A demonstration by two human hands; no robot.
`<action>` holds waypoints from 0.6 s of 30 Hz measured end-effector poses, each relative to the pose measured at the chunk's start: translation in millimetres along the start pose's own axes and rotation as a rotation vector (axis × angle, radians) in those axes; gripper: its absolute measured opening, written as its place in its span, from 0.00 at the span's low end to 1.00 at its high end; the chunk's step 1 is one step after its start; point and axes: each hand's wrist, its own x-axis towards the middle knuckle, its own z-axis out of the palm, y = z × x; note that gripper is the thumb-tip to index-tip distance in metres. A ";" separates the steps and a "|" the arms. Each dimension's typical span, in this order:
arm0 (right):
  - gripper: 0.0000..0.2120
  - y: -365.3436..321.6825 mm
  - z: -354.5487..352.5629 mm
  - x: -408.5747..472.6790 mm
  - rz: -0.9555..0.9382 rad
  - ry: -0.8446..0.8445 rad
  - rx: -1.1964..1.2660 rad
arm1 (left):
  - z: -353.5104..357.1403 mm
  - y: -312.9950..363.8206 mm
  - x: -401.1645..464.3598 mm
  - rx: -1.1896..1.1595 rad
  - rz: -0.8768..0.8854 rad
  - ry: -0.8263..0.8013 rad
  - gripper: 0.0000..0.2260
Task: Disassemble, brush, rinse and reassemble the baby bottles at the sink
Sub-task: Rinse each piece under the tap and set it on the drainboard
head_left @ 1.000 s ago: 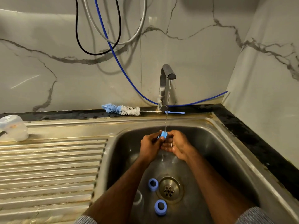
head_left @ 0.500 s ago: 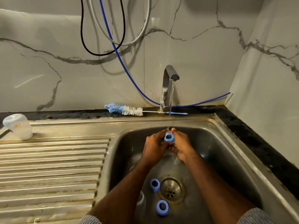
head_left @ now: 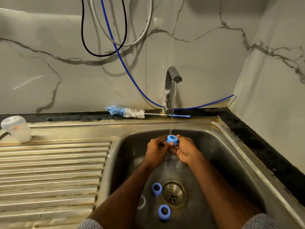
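Both hands were in the sink basin (head_left: 231, 156), under the tap (head_left: 170, 86), with water running. Left hand (head_left: 156, 151) and right hand (head_left: 186, 152) together held one blue bottle collar ring (head_left: 172, 140), fingers of each grip curled round it from either side, the ring's opening facing up. The stream (head_left: 172, 113) landed at the ring's far edge.

Two more blue collar rings sat on the basin floor: one (head_left: 156, 188) just left of the drain strainer (head_left: 173, 194), the other (head_left: 164, 212) nearer, at the strainer's near-left. A clear bottle body (head_left: 142, 204) lay left of those rings, partly hidden by the left forearm.

The bottle brush (head_left: 130, 112), blue and white bristles with a wire shaft and blue handle tip, lay along the far edge of the sink at the wall, bristle end left, handle end passing behind the stream.

A clear bottle cap or dome (head_left: 16, 128) stood at the far left of the ribbed draining board (head_left: 49, 171), well apart from the basin.

On the marble wall, black, grey and blue hoses (head_left: 125, 68) hung in loops, the blue one running down behind the tap and off to the right corner.
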 end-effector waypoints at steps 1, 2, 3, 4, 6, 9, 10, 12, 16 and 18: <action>0.15 0.8 -0.6 0.4 0.011 0.017 -0.013 | 1.2 0.1 -0.3 0.012 0.000 0.001 0.13; 0.15 1.7 -0.8 0.4 0.014 0.040 -0.054 | 2.5 0.6 -0.9 0.016 -0.008 0.001 0.11; 0.14 2.1 -0.3 -1.2 0.010 0.062 -0.121 | 3.7 0.9 -1.7 0.009 -0.024 0.003 0.10; 0.14 2.9 0.3 -1.8 -0.002 0.090 -0.215 | 4.8 1.2 -1.7 -0.007 -0.045 0.010 0.09; 0.17 5.0 0.6 -2.1 -0.043 0.136 -0.428 | 6.5 1.9 -0.6 -0.040 -0.104 0.043 0.09; 0.26 4.7 -2.3 -2.6 -0.094 0.138 -0.671 | 5.8 0.4 2.3 -0.039 -0.177 0.093 0.11; 0.27 4.1 -3.7 -1.9 -0.087 0.102 -0.718 | 4.9 -0.7 3.0 -0.033 -0.184 0.091 0.12; 0.26 1.8 -5.6 -1.2 -0.055 0.013 -0.749 | 1.9 -2.7 3.4 -0.042 -0.192 0.073 0.12; 0.20 -6.5 -13.4 -1.0 -0.006 -0.110 -0.704 | -6.8 -1.8 2.3 -0.046 -0.146 -0.004 0.07; 0.16 -10.5 -16.7 -5.2 0.006 -0.173 -0.720 | -9.4 -0.2 1.8 0.009 -0.079 -0.015 0.04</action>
